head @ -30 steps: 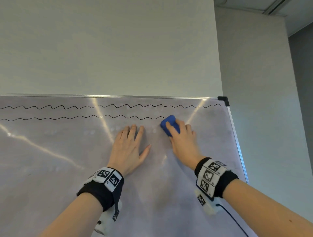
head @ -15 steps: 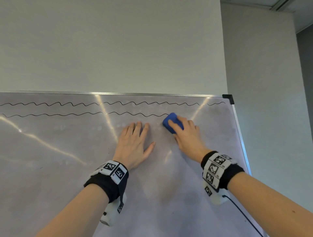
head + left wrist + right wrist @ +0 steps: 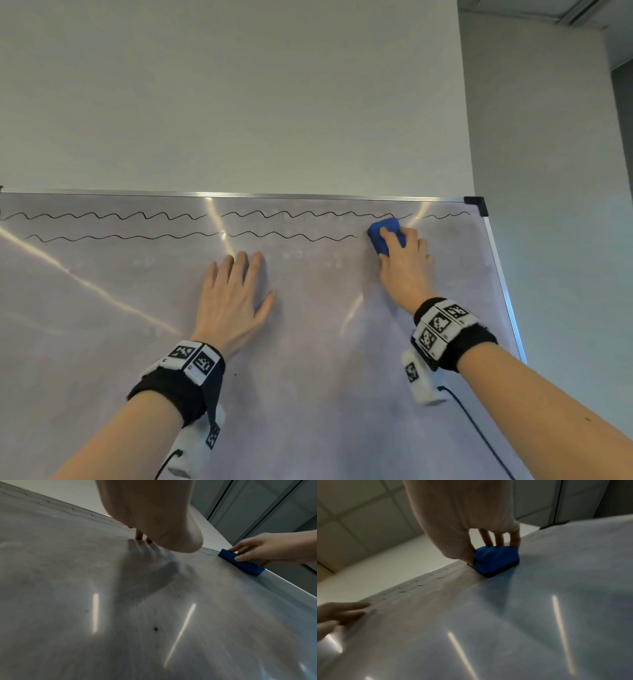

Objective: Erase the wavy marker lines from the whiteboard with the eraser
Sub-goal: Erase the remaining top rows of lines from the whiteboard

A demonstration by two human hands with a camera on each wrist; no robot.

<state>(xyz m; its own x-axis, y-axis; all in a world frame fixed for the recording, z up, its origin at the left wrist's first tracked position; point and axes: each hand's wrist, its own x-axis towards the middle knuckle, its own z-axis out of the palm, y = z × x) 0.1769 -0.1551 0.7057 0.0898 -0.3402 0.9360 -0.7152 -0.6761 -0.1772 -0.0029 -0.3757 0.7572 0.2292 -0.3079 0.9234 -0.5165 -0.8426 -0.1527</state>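
A whiteboard (image 3: 308, 394) fills the lower part of the head view. Two black wavy lines run across its top: the upper line (image 3: 120, 216) reaches almost to the right corner, the lower line (image 3: 191, 235) ends just left of the eraser. My right hand (image 3: 404, 263) grips the blue eraser (image 3: 382, 234) and presses it flat on the board, its top edge at the upper line. The eraser (image 3: 494, 559) sits under my fingertips in the right wrist view. My left hand (image 3: 236, 294) lies flat on the board, fingers straight, below the lower line.
The board's metal frame runs along the top, with a black corner cap (image 3: 476, 204) at the upper right and the right edge (image 3: 507, 301) close to my right wrist. A plain wall (image 3: 239, 96) rises above. Ceiling lights glare off the board.
My right hand has slid the eraser up and to the right, from the end of the lower line to the upper line. The left hand stays flat on the board.
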